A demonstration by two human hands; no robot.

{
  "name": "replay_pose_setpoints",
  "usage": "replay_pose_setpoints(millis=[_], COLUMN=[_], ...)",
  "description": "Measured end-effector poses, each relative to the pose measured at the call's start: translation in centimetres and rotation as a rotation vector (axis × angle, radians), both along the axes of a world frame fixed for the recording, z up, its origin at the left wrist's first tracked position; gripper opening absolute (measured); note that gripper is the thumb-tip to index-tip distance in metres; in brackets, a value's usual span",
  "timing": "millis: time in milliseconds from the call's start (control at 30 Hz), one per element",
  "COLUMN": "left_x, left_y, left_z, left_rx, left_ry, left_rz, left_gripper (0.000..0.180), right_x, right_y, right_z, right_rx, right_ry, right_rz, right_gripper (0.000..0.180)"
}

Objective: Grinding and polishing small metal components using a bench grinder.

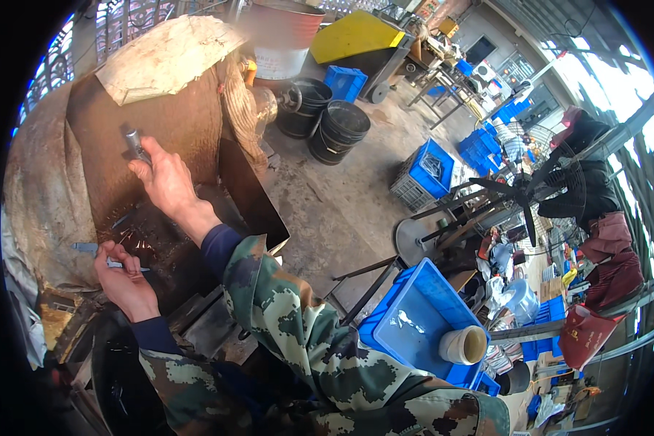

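Observation:
My right hand (171, 182) is closed around a short grey metal cylinder (133, 138), one end of which sticks up past the fingers. Lower and nearer, my left hand (127, 283) has its fingers curled on a flat grey metal piece (85, 248). Part of that piece pokes out past the fingertips, and its exact kind is hard to make out. Both hands are inside a rusty brown metal enclosure (152, 116). Orange sparks (142, 241) show on its dark floor between my hands.
Stained cloth (43, 174) drapes the enclosure's left side, and a pale board (171, 54) lies on top. Black buckets (339, 131) stand beyond it on the right. A blue tray (392, 327) with a white pot (463, 344) and a black-bladed fan (523, 192) are at my right.

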State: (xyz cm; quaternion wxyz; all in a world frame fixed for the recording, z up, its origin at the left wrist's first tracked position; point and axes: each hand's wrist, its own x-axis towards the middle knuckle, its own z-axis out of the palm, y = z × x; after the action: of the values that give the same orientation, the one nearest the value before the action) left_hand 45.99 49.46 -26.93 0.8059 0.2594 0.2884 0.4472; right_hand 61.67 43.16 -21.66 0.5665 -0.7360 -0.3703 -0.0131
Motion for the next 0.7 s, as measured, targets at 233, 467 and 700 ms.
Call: replay_pose_setpoints(millis=[233, 467, 700], left_x=[-0.04, -0.22, -0.06], left_y=[-0.31, -0.18, -0.29], left_z=[0.14, 0.34, 0.23], left_rx=[-0.033, -0.030, -0.021], left_ry=[0.003, -0.020, -0.046], left_rz=[0.024, 0.032, 0.015], left_gripper=[0.014, 0.016, 0.016], right_x=[0.04, 0.23, 0.35], right_y=[0.19, 0.23, 0.25], right_z=[-0.54, -0.75, -0.80], right_rx=[-0.005, 0.000, -0.004], right_ry=[-0.050, -0.053, -0.031], right_rz=[-0.029, -0.003, 0.005], right_gripper=[0.035, 0.038, 0.039])
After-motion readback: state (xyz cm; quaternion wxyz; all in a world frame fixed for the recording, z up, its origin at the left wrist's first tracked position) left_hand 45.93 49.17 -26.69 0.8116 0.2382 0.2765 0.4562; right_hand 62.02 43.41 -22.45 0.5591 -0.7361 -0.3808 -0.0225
